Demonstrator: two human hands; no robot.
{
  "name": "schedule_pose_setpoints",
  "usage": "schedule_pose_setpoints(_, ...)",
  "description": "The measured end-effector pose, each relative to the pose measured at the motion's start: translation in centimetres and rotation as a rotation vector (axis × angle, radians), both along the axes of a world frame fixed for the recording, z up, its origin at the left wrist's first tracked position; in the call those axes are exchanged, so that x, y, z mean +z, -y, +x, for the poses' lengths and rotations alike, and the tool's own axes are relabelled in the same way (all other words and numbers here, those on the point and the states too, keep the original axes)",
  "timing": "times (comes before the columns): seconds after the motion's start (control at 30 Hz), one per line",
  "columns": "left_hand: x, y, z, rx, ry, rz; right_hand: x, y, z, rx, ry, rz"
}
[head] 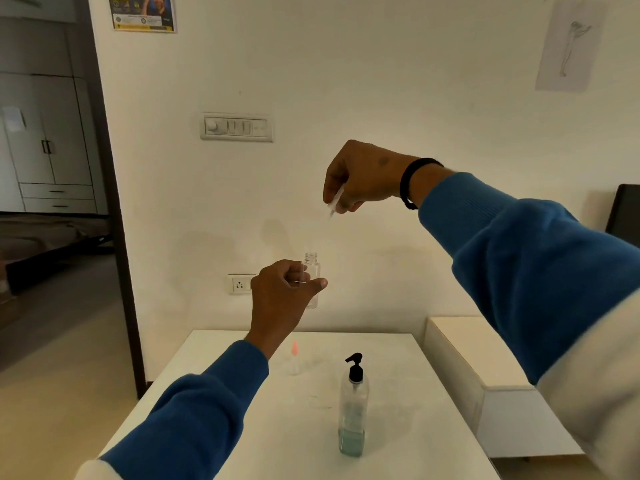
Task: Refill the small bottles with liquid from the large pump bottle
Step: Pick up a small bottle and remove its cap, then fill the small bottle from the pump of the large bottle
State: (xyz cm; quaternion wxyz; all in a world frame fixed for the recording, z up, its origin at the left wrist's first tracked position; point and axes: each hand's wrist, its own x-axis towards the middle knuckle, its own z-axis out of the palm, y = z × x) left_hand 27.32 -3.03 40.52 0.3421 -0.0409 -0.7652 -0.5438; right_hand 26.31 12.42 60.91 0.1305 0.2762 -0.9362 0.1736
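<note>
My left hand [282, 294] grips a small clear bottle [312, 271] upright in the air above the table, its threaded neck uncapped. My right hand [360, 176] is raised higher and to the right, pinching a clear spray cap with a thin dip tube [334, 202] that points down toward the bottle's mouth without reaching it. The large pump bottle [352, 407] with a black pump head stands on the white table [242, 410], a little greenish liquid at its bottom. Another small bottle with a pink cap [294, 358] stands on the table behind my left forearm.
A low white bench [485, 368] sits to the right of the table against the wall. A switch panel [236, 127] and a socket [240, 284] are on the wall ahead. A doorway opens at the left.
</note>
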Motion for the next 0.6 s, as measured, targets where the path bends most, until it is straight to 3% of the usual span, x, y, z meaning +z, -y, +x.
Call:
schedule_pose_setpoints(0.27,1.4,0.8,0.3,0.022,-0.069,0.002,-2.2,-3.1,0.3,0.039,-0.051,-0.365)
schedule_pose_setpoints(0.6,1.8,2.0,0.4,0.038,-0.133,0.022,-13.1,-4.2,-0.1,0.038,0.022,-1.155)
